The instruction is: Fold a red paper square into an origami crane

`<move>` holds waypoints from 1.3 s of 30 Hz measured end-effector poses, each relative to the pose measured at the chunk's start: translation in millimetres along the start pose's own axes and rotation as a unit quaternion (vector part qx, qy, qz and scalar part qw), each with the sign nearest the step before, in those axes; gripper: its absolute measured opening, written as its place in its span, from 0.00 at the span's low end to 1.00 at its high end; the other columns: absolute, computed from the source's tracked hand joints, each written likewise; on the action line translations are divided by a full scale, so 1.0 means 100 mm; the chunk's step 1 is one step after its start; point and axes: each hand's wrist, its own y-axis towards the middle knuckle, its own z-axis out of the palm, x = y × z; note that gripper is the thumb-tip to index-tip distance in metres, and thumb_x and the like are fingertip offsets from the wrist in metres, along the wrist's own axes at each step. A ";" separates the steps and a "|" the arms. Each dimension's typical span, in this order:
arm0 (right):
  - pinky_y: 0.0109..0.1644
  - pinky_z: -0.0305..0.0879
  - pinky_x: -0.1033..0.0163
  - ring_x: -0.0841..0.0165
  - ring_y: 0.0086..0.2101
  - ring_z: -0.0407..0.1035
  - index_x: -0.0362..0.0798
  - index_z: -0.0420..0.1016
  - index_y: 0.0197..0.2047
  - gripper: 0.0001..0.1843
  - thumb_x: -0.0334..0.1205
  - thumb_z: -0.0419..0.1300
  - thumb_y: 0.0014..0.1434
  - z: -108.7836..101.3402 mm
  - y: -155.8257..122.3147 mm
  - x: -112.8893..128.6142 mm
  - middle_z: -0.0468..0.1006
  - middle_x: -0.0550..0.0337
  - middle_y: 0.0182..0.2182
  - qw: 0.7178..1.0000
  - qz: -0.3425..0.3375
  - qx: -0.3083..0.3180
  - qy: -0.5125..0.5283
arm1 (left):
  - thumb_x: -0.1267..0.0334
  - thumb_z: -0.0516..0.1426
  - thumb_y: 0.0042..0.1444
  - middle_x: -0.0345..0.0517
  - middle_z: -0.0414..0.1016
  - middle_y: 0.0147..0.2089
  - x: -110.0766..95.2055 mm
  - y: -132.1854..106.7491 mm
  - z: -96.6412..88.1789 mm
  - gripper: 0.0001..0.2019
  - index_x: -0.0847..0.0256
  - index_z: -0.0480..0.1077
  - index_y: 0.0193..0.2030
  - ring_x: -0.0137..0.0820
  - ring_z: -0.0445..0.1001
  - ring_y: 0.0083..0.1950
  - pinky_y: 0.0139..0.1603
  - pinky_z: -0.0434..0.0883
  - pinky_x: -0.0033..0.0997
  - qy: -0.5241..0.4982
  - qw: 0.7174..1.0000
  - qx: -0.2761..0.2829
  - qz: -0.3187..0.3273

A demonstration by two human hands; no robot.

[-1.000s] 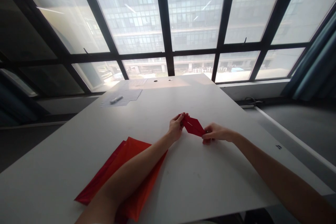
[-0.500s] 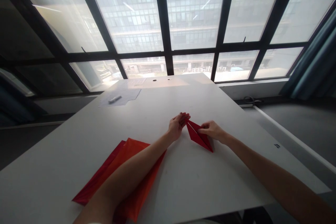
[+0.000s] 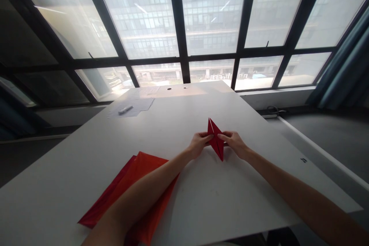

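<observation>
A folded red paper (image 3: 216, 142), shaped like a narrow diamond with a slit along its middle, is held just above the white table (image 3: 184, 113). My left hand (image 3: 199, 142) pinches its left side, thumb on the front face. On the opposite side my right hand (image 3: 234, 142) grips it the same way, thumb near the centre. The fingers behind the paper are partly hidden. Under my left forearm lie larger orange sheets (image 3: 150, 165) with a darker red sheet (image 3: 111, 193) showing at their left edge.
White papers (image 3: 144, 104) with a white marker-like stick (image 3: 125, 110) on them lie at the far left of the table. Tall windows with dark frames (image 3: 183, 58) stand beyond the far edge. A blue curtain (image 3: 343, 65) hangs at the right.
The folded red paper has been turned more upright, its tip now pointing up and away. My left hand has moved from its far tip to its left side and now grips it.
</observation>
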 end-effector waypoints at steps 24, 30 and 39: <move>0.30 0.69 0.66 0.66 0.31 0.75 0.43 0.79 0.37 0.16 0.46 0.69 0.50 0.01 0.00 0.00 0.82 0.53 0.34 0.998 0.010 -0.051 -0.031 | 0.58 0.72 0.45 0.59 0.81 0.43 -0.03 -0.02 0.04 0.24 0.70 0.76 0.47 0.40 0.81 0.39 0.47 0.78 0.43 0.047 0.998 -0.027 0.023; 0.27 0.66 0.67 0.66 0.31 0.74 0.45 0.80 0.40 0.16 0.46 0.67 0.52 0.01 0.02 -0.01 0.82 0.53 0.35 0.999 0.030 -0.033 -0.006 | 0.59 0.72 0.45 0.60 0.81 0.44 -0.02 -0.01 0.03 0.26 0.70 0.74 0.48 0.40 0.81 0.40 0.47 0.78 0.42 0.043 0.998 -0.036 0.014; 0.29 0.68 0.66 0.69 0.28 0.72 0.42 0.79 0.35 0.14 0.44 0.69 0.48 0.01 0.06 -0.08 0.82 0.55 0.31 0.995 0.012 -0.095 0.017 | 0.61 0.73 0.42 0.53 0.79 0.41 -0.05 -0.04 0.04 0.44 0.62 0.59 0.65 0.37 0.80 0.38 0.42 0.77 0.38 0.059 0.998 -0.006 0.009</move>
